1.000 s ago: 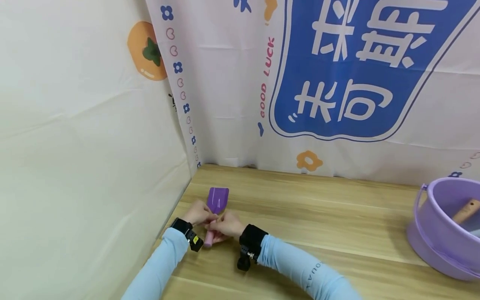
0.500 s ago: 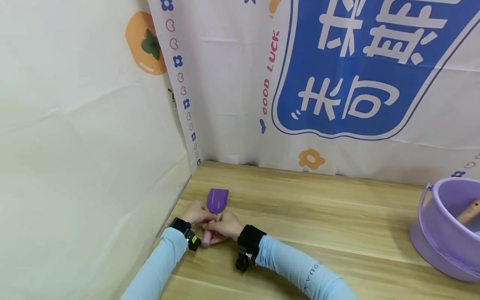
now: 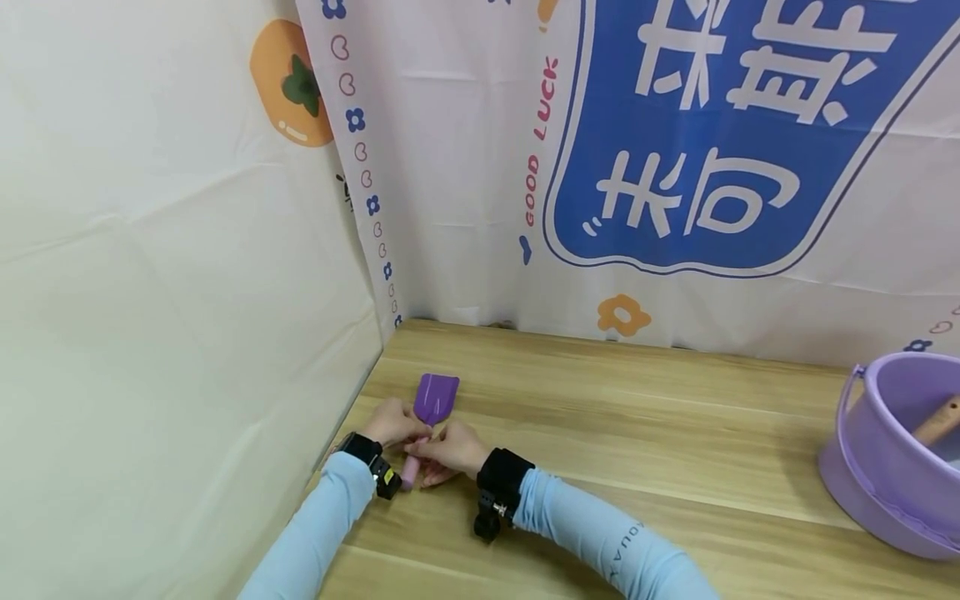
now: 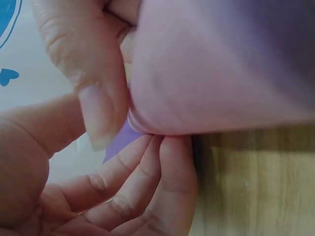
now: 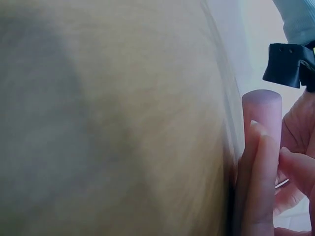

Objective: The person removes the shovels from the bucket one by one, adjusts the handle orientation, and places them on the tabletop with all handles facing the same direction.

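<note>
A toy shovel with a purple blade (image 3: 437,397) and a pink handle (image 3: 411,472) is at the left side of the table, blade pointing away from me. My left hand (image 3: 394,423) pinches it near the neck, where blade meets handle. From the right, my right hand (image 3: 453,450) holds the upper handle between thumb and fingers. In the left wrist view the pink handle (image 4: 211,73) fills the upper right, fingertips right at its end near the blade. The round butt of the handle (image 5: 262,113) shows in the right wrist view, fingers (image 5: 258,172) lying along it.
A light purple bucket (image 3: 892,500) stands at the table's right, with a wooden handle (image 3: 936,423) leaning inside it. A pale sheet (image 3: 187,292) borders the wooden table (image 3: 637,417) on the left, and a printed cloth (image 3: 465,192) hangs behind.
The handle's butt end has swung slightly left, and the lower fingers of my right hand now stand a little apart from it. The head view has shifted slightly.
</note>
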Demonstrator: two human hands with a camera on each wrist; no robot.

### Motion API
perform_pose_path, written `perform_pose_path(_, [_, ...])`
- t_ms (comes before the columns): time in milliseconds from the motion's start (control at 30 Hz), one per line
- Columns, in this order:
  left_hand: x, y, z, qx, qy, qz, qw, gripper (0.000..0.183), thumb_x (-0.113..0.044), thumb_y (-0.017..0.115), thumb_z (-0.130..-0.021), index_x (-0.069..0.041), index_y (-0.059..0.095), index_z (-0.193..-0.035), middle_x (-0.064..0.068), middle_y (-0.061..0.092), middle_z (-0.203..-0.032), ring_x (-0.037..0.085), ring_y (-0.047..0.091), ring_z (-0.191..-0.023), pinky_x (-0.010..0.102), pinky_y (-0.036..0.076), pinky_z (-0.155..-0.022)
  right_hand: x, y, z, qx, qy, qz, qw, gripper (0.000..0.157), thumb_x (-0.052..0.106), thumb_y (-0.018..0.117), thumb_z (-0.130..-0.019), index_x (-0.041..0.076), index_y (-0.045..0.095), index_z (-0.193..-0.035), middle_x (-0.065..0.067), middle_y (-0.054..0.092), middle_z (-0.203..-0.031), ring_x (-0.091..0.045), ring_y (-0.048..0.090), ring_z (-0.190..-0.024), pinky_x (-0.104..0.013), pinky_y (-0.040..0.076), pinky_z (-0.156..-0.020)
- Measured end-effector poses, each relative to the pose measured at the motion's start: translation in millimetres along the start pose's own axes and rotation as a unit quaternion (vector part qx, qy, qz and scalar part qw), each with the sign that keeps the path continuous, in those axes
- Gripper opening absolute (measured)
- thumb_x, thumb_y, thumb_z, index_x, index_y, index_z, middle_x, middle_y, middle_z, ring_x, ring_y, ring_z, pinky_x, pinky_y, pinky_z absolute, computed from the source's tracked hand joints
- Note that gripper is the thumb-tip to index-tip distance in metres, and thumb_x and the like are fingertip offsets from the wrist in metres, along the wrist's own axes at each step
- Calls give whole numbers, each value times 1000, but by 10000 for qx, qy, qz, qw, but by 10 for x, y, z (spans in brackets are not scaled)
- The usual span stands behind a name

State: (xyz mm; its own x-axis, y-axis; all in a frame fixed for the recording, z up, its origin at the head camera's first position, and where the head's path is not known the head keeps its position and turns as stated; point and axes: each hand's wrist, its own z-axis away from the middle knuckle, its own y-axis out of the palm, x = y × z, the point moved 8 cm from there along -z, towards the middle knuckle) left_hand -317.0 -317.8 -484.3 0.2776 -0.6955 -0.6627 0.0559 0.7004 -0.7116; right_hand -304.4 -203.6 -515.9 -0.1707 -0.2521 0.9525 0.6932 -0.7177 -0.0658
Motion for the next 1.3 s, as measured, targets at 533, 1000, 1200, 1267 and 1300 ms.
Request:
perform_pose_path(533, [-118, -26, -55, 85, -111, 311, 9994, 26, -19, 74, -77, -5, 57, -63, 7, 60, -61, 12, 52, -48, 23, 47, -44, 164, -460, 240, -59, -75, 1041, 9945, 41, 33, 70, -82, -7, 60, -83, -19, 65, -66, -30, 66, -59, -40, 58, -56])
perform_pose_path(1000, [-1266, -324, 89, -238, 1168, 332, 9923, 33, -35, 64, -86, -3, 66, -95, 9, 65, -82, 21, 62, -72, 31, 55, -64, 1269, -1996, 1198, -489, -1602, 4661, 8687, 15, 28, 66, -86, 12, 69, -85, 5, 66, -76, -8, 59, -65, -24, 51, -59])
perform_pose_path(1200, [-1876, -146, 105, -183, 1685, 2241, 9597, 28, -26, 67, -86, 1, 66, -94, 11, 65, -81, 25, 65, -73, 34, 58, -69, 1418, -2776, 1780, -975, -1099, 4980, 8546, 23, 32, 63, -88, 10, 69, -95, 4, 66, -82, -12, 59, -73, -29, 51, -66])
perform_pose_path(1267, [-2055, -35, 113, -21, 1797, 2421, 9535, 30, -28, 68, -85, 1, 66, -94, 10, 65, -79, 25, 65, -72, 37, 58, -71, 1442, -3016, 1970, -1227, -957, 5082, 8470, 27, 35, 62, -88, 10, 69, -95, 3, 66, -82, -12, 58, -73, -31, 50, -65])
perform_pose_path(1300, [-2139, 27, 114, 72, 1844, 2468, 9513, 30, -29, 68, -85, 0, 66, -94, 10, 65, -79, 25, 64, -73, 38, 58, -71, 1451, -3126, 2063, -1355, -900, 5145, 8419, 28, 37, 62, -88, 10, 69, -95, 3, 66, -82, -12, 58, -73, -32, 50, -65])
